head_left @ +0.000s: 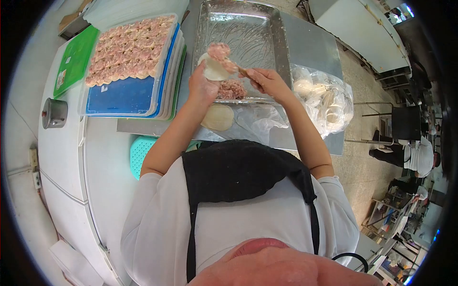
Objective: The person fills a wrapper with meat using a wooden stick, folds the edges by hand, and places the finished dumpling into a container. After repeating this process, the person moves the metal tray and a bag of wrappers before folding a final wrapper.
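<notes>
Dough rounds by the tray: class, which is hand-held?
The white round in the left hand, over the metal tray; the yellower one lies flat outside it, nearer the apron.

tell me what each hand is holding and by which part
The left hand cradles a round white wrapper along its left and lower edge; the right hand grips a thin tool at the end away from the pink meat.

Stacked trays (164, 95) wall off the left side; bagged rounds (329, 102) block the right. Metal pan (238, 43) opens upward, bare beyond the meat (231, 89), but its rim stands raised.
</notes>
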### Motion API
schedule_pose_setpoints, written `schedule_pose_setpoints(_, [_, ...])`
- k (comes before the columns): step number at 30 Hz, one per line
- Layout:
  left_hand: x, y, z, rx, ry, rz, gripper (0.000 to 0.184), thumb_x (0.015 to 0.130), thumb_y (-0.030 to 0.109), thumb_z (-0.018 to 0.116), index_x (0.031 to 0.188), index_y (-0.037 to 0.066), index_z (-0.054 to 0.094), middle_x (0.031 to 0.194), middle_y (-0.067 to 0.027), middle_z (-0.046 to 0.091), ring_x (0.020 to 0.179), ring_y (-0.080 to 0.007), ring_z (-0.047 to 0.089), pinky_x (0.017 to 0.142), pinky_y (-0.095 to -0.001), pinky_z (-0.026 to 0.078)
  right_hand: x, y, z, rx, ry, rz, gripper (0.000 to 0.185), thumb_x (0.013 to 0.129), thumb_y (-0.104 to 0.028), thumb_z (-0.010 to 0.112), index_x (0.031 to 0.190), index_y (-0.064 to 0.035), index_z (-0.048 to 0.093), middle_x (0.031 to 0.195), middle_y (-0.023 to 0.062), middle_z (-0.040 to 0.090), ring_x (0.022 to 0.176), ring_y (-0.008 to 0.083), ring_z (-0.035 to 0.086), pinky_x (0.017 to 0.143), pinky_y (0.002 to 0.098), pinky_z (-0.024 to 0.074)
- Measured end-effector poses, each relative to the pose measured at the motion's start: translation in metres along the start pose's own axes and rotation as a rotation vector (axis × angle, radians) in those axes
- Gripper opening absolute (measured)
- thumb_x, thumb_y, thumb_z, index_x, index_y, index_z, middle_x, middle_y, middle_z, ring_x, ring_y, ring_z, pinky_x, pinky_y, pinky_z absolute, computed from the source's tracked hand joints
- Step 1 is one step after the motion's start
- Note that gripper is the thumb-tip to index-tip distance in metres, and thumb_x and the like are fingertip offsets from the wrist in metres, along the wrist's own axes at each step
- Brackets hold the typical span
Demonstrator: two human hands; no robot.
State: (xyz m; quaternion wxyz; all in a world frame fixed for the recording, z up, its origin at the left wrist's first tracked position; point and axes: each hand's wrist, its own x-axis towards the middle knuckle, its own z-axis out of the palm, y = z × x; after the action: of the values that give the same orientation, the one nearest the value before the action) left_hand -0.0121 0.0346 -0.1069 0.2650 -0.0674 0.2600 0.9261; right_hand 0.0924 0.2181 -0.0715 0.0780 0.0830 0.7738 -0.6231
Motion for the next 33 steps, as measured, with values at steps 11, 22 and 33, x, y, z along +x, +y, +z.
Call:
schedule_pose_setpoints(11, [0.017, 0.025, -0.024, -0.099, 0.084, -0.032, 0.062, 0.099, 0.052, 0.027, 0.121, -0.002, 0.048, 0.122, -0.0203, 0.053, 0.116, -0.0355, 0.051, 0.102, -0.0507, 0.038, -0.032, -0.014, 0.002, -1.015, 0.080, -0.089, 0.034, 0.093, -0.034, 0.053, 0.093, -0.0046, 0.069, 0.086, 0.0185, 0.067, 0.087, 0.0378, 0.064, 0.075, 0.0479, 0.0494])
schedule_pose_setpoints(22, [0.013, 0.041, -0.035, -0.111, 0.098, 0.029, 0.051, 0.098, 0.045, 0.034, 0.123, 0.004, 0.048, 0.126, -0.0181, 0.050, 0.117, -0.0349, 0.048, 0.104, -0.0550, 0.035, 0.003, -0.008, -0.014, -1.349, 0.042, -0.088, 0.031, 0.091, -0.034, 0.055, 0.090, -0.0076, 0.071, 0.083, 0.0174, 0.068, 0.081, 0.0369, 0.066, 0.068, 0.0467, 0.0520])
schedule_pose_setpoints(33, [-0.019, 0.036, 0.031, -0.086, 0.223, -0.046, 0.053, 0.092, 0.052, 0.047, 0.115, 0.005, 0.054, 0.119, -0.0169, 0.054, 0.117, -0.0361, 0.048, 0.106, -0.0551, 0.033, -0.038, -0.065, 0.002, -1.118, 0.183, -0.369, 0.024, 0.093, -0.023, 0.055, 0.112, -0.0134, 0.065, 0.087, 0.0110, 0.062, 0.080, 0.0335, 0.063, 0.070, 0.0452, 0.0505])
